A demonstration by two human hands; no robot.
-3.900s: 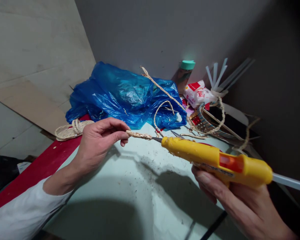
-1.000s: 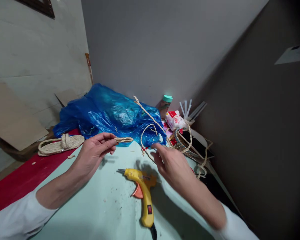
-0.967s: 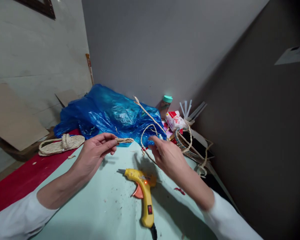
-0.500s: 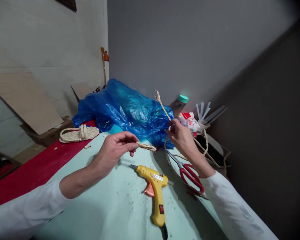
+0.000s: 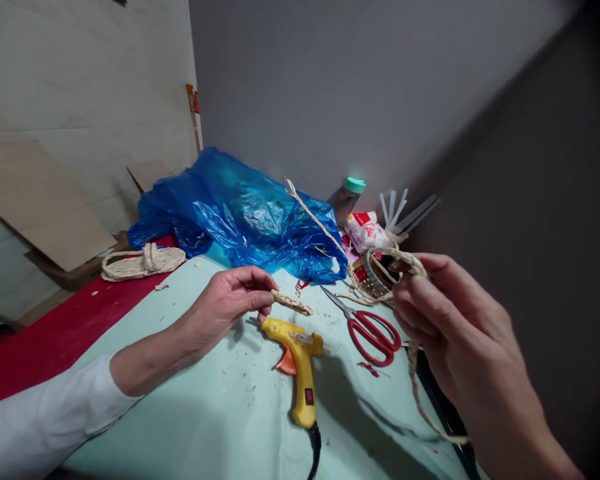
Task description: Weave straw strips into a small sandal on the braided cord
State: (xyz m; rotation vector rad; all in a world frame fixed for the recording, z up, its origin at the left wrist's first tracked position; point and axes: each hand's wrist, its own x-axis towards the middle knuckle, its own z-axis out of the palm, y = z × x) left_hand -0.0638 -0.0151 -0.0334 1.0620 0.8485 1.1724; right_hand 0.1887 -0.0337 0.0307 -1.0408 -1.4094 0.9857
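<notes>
Head view: a short, doubled strip of braided, straw-coloured fibre (image 5: 293,303) is pinched at one end between the thumb and fingers of the left hand (image 5: 243,297), its free end directed to the right. A long, straw-coloured braided cord (image 5: 413,260) is gripped by the closed fingers of the right hand (image 5: 455,320); a length of it trails below that hand. Both pieces are held above a table covered in pale green sheet (image 5: 180,413).

A yellow glue gun with an orange trigger (image 5: 303,353) is laid on its side beneath the strip, its nozzle just below the left fingertips; contact cannot be determined. Red-handled metal scissors (image 5: 373,337) are placed between the glue gun and the right hand.

Caution: fingers could be burned if the left hand were lowered onto the nozzle; whether it is hot cannot be told. The trailing cord could be snagged on the scissor handles if drawn leftward at table height. The strip could be dropped or loosened if the pinch were relaxed, since only one end is secured.
</notes>
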